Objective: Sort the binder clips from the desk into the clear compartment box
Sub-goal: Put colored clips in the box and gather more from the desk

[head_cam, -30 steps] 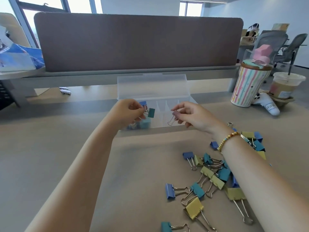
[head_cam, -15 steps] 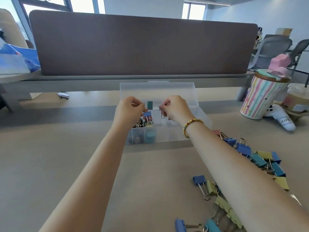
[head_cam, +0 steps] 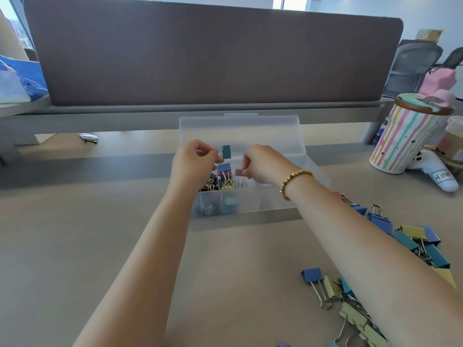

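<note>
The clear compartment box (head_cam: 265, 204) stands open on the desk, its lid (head_cam: 240, 131) tilted back. Its left compartments hold several clips, with a blue clip (head_cam: 223, 168) on top. My left hand (head_cam: 194, 161) hovers over the box's left end and pinches a teal binder clip (head_cam: 226, 151) by its wire handle. My right hand (head_cam: 260, 162) is over the middle of the box and pinches a small pink binder clip (head_cam: 238, 172), its wire arms hanging down. A pile of loose binder clips (head_cam: 411, 244), blue, teal and yellow, lies on the desk at the right, partly under my right forearm.
A brown partition screen (head_cam: 213, 53) runs behind the box. A striped cup (head_cam: 406, 141) with a pink topper, a white plush toy (head_cam: 436, 174) and a drink cup (head_cam: 453, 144) stand at the right. A small object (head_cam: 88, 137) lies at the back left.
Both hands moved forward over the box. The right hand carried the pink clip from the box's right part toward its middle and lowered it. The camera moved closer.
</note>
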